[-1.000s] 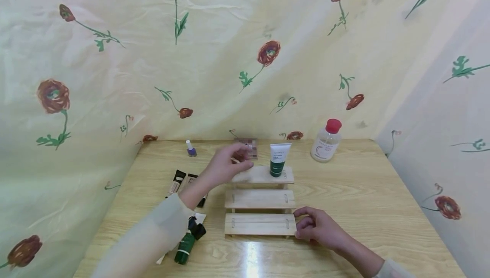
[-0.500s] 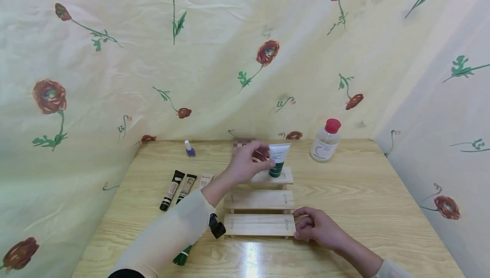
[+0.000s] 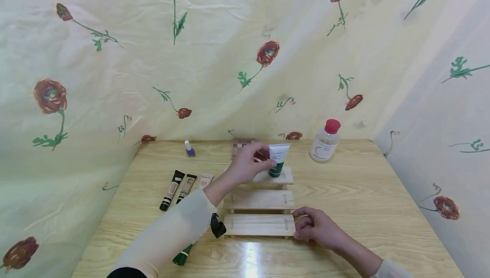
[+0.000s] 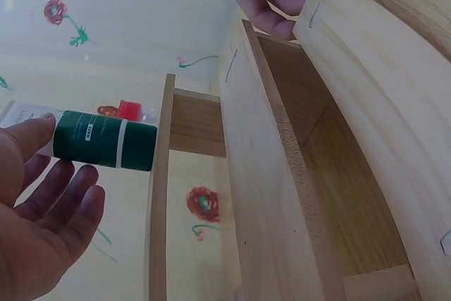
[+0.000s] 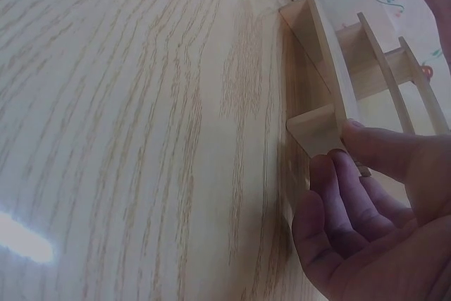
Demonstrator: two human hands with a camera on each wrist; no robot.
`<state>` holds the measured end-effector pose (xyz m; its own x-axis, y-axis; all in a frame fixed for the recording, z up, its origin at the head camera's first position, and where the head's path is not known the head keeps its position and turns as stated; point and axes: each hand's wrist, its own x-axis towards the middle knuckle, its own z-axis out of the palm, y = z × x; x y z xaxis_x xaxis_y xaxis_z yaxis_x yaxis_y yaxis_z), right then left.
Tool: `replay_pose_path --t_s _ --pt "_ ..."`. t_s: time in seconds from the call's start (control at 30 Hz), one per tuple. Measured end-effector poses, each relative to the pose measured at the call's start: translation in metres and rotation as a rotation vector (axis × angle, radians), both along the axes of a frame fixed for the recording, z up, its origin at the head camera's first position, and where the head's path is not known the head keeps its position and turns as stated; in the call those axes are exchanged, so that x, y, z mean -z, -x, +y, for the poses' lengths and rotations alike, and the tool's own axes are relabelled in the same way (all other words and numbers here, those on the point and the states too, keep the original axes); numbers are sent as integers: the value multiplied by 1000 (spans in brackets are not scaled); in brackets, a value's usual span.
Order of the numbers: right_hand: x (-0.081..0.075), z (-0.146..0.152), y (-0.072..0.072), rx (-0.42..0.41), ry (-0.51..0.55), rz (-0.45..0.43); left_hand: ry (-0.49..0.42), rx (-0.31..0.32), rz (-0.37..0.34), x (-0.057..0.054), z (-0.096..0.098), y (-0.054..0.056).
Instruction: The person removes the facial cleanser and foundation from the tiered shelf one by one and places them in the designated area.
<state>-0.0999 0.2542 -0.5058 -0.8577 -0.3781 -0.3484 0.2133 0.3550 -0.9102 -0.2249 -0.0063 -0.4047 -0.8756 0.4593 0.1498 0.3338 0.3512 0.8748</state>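
Observation:
A white and green squeeze tube (image 3: 277, 168) stands upright, cap down, on the top step of a three-step wooden display stand (image 3: 260, 200). My left hand (image 3: 249, 164) pinches it from the left side, the thumb across its front; the left wrist view shows the thumb on the tube (image 4: 106, 139) and the other fingers curled below. At the stand's right end, my right hand (image 3: 319, 229) grips the edge of the lowest step. In the right wrist view, the thumb lies on top of that board (image 5: 331, 68) and the fingers curl under it.
Behind the stand lies an eyeshadow palette (image 3: 239, 142). A clear bottle with a red cap (image 3: 324, 141) stands back right, and a purple nail polish bottle (image 3: 190, 149) back left. Several tubes lie left, including a black one (image 3: 171, 190); a green tube (image 3: 183, 256) is partly under the sleeve.
My left hand has moved right along the top step and come to the white and green tube. The right hand has stayed at the lowest step.

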Motion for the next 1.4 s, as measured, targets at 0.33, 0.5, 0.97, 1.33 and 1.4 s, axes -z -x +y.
replay_pose_path --t_s 0.33,0.5,0.97,1.33,1.4 --pt "-1 0 0 -5 -1 -13 23 -18 9 -3 2 -2" --pt "-1 0 -1 -5 -2 -1 -21 -15 11 -8 -4 -4" --pt "-7 -3 -2 -10 5 22 -161 -74 38 -28 -81 -45" --pt "-7 -3 -1 -13 14 29 -74 -271 73 -2 -181 -68" --pt "-6 -3 -1 -14 16 24 -19 -313 55 5 -199 -73"
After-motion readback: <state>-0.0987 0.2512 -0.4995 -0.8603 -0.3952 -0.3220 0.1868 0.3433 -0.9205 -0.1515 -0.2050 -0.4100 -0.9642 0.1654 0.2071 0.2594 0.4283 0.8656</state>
